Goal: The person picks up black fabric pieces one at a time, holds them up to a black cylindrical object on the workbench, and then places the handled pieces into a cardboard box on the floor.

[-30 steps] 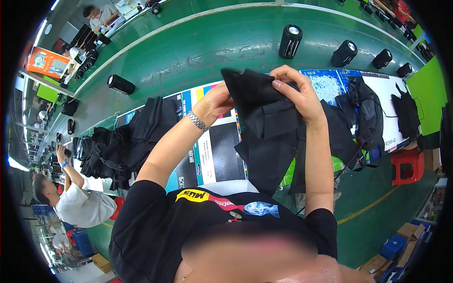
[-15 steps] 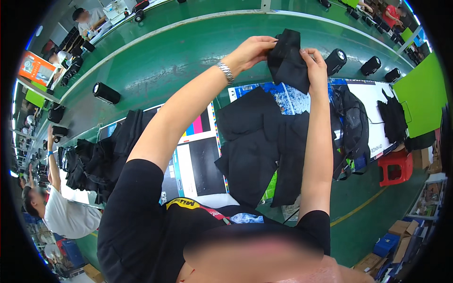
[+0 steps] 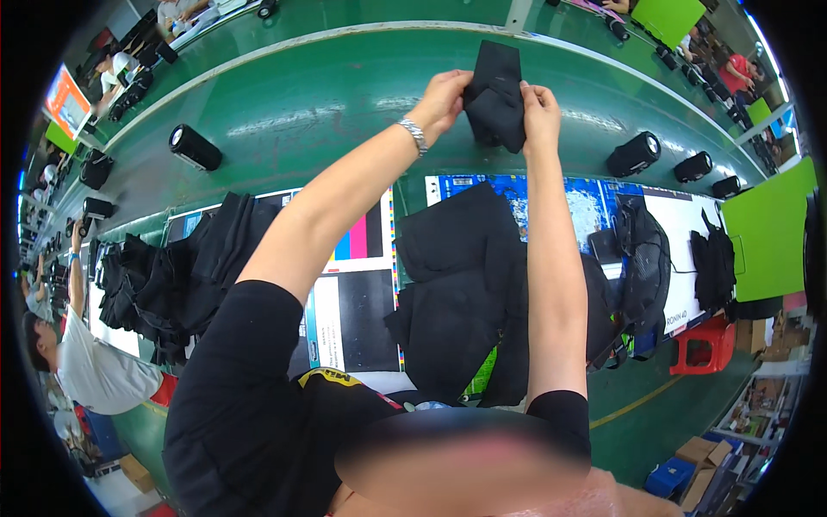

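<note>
Held up at arm's length over the green surface is a black fabric piece [image 3: 497, 95], folded or sewn, its lower part bunched. My left hand [image 3: 444, 101], with a metal band on the wrist, pinches its left edge. On the opposite edge, the fingers of my right hand [image 3: 540, 114] are closed. Below my forearms, several flat black fabric pieces [image 3: 452, 302] overlap on the printed sheets [image 3: 362, 306] covering the table. Just right of my right forearm lies a black mesh-like bag [image 3: 646, 258].
Black cylinders [image 3: 195, 147] stand along the green surface on both sides. Heaped black fabric [image 3: 164, 293] lies left, more black pieces [image 3: 713, 263] right. A green board [image 3: 773, 233] rises beyond a red stool [image 3: 702, 345]. A person in a white shirt [image 3: 102, 370] works at the left.
Both hands have shifted left with the black fabric piece, which now hangs more upright and straighter. My view has turned slightly. The two hands keep their grip.
</note>
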`<state>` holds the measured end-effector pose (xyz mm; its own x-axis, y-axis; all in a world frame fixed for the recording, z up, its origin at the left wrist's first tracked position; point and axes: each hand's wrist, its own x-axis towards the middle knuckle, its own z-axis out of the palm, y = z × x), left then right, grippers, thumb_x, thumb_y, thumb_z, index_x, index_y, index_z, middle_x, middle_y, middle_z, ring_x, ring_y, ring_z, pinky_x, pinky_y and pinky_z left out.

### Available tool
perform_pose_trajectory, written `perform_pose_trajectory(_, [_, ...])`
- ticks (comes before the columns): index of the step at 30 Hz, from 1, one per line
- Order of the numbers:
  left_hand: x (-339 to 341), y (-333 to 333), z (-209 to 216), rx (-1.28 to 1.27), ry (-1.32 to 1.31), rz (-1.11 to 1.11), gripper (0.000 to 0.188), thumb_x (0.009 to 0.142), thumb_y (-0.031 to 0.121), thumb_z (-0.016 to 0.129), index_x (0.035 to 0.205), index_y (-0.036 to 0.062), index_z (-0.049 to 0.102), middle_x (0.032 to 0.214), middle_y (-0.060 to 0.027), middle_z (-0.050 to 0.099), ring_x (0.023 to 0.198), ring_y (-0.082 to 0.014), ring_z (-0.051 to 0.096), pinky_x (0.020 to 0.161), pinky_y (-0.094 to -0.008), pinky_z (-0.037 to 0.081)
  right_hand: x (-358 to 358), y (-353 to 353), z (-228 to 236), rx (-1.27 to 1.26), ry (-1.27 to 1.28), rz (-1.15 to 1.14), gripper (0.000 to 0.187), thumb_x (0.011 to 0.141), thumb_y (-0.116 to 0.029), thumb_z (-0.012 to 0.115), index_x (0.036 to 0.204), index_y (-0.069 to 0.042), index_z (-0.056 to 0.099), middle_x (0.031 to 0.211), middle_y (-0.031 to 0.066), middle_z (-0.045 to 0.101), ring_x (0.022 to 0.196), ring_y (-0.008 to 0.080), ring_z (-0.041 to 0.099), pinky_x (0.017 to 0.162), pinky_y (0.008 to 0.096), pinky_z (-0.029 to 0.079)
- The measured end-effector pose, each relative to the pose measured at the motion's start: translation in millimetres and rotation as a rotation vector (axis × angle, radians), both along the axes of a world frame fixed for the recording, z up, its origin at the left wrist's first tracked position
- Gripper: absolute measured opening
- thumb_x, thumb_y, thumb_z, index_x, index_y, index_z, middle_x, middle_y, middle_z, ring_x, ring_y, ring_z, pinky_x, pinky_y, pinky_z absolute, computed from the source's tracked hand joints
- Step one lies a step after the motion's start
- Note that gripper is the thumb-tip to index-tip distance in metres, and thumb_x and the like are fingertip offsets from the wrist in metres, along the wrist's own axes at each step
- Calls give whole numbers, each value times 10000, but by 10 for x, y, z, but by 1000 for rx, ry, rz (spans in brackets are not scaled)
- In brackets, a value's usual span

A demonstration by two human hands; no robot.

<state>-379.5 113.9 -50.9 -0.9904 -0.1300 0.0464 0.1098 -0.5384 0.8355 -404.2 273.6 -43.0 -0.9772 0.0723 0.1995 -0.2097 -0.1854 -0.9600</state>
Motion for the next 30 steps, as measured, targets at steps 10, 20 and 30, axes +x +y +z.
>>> perform_pose_trajectory(10, [684, -648, 48, -184, -412, -37, 197, 904, 108, 540, 982, -67, 584, 978, -125, 636, 801, -175, 658, 717, -316, 572, 69, -427, 6, 504, -237, 419, 167, 846, -110, 523, 778, -28, 651, 707, 38, 607, 623, 109, 531, 562, 275, 418])
perform_pose_trajectory(20, [306, -753, 140, -699, -391, 96, 494, 880, 441, 580, 1045, -24, 607, 1133, -165, 605, 985, -230, 594, 821, -388, 491, 173, -371, 19, 672, -335, 506, 222, 819, -68, 549, 967, 44, 669, 839, 117, 667, 668, 172, 624, 595, 317, 489])
perform_pose_trajectory(30, [91, -213, -455, -446, -270, 20, 306, 905, 241, 529, 938, -37, 653, 915, -148, 660, 800, -212, 625, 696, -344, 478, 146, 71, -319, 385, -329, 502, 268, 828, -161, 611, 995, 46, 649, 832, 132, 667, 699, 166, 623, 642, 296, 497])
